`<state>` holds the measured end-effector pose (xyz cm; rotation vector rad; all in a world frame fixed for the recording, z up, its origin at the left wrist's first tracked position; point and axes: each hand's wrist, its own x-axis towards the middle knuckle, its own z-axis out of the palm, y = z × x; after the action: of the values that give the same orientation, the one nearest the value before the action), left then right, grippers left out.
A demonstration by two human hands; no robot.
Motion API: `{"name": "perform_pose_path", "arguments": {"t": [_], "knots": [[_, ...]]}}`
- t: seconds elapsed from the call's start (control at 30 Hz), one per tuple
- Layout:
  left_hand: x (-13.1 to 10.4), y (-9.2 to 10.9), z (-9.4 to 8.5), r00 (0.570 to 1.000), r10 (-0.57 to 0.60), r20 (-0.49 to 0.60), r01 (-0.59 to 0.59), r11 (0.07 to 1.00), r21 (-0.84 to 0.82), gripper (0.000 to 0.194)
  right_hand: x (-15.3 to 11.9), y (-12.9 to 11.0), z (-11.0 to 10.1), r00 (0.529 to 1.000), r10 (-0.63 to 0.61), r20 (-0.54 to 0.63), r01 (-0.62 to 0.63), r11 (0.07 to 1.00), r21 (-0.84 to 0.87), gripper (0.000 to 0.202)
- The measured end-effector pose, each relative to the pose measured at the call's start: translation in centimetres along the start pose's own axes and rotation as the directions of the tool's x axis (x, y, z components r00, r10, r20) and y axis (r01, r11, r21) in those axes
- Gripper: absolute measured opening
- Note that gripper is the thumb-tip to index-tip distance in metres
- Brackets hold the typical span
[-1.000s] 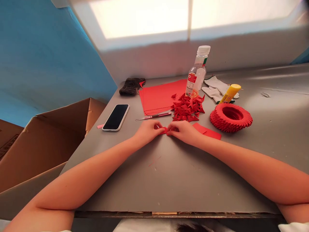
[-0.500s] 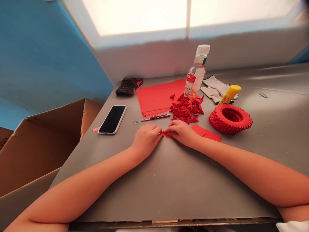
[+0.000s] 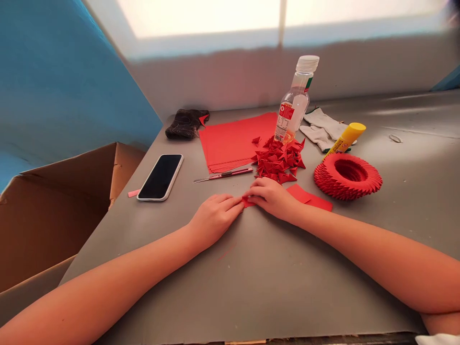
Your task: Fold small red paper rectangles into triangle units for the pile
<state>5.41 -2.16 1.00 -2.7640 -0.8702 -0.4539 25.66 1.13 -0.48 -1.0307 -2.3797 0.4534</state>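
Note:
A small piece of red paper (image 3: pixel 247 202) lies on the grey table between my two hands, mostly hidden by fingers. My left hand (image 3: pixel 217 215) reaches in from the left, its fingers fairly straight and together, the tips holding the paper's left edge. From the right, my right hand (image 3: pixel 273 197) has its fingers bent and closed on the same piece. Just behind it is a pile of folded red paper triangles (image 3: pixel 276 160). Flat red paper slips (image 3: pixel 318 202) lie beside my right wrist. A ring of interlocked red folded pieces (image 3: pixel 347 177) rests farther right.
A utility knife (image 3: pixel 224 175) lies before a stack of red sheets (image 3: pixel 233 141). A phone (image 3: pixel 160 177) and a dark cloth item (image 3: pixel 185 124) are left. A bottle (image 3: pixel 294 103), glue stick (image 3: pixel 345 139) and white gloves (image 3: pixel 319 127) stand or lie behind. A cardboard box (image 3: pixel 68 206) is beside the table.
My left fingers have straightened from a tighter bend, and more of the small red paper shows. My right hand stays nearly in place. The camera view has shifted slightly.

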Motion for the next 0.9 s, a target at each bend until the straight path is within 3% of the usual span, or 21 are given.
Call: {"name": "perform_pose_path", "arguments": {"t": [0.47, 0.67, 0.9], "knots": [[0.1, -0.2, -0.5, 0.997, 0.071, -0.009, -0.070, 0.995, 0.070, 0.026, 0.0, -0.9, -0.1, 0.999, 0.054, 0.005, -0.054, 0.998, -0.045, 0.016], [-0.3, 0.1, -0.6, 0.997, 0.012, 0.072, -0.013, 1.000, 0.024, 0.030, -0.1, -1.0, 0.1, 0.998, 0.059, 0.004, -0.059, 0.995, -0.084, 0.016], [-0.8, -0.5, -1.2, 0.978, 0.043, 0.204, -0.019, 0.993, -0.115, 0.044, 0.0, -0.9, 0.1, 0.997, 0.071, 0.007, -0.070, 0.996, -0.061, 0.013]]}}
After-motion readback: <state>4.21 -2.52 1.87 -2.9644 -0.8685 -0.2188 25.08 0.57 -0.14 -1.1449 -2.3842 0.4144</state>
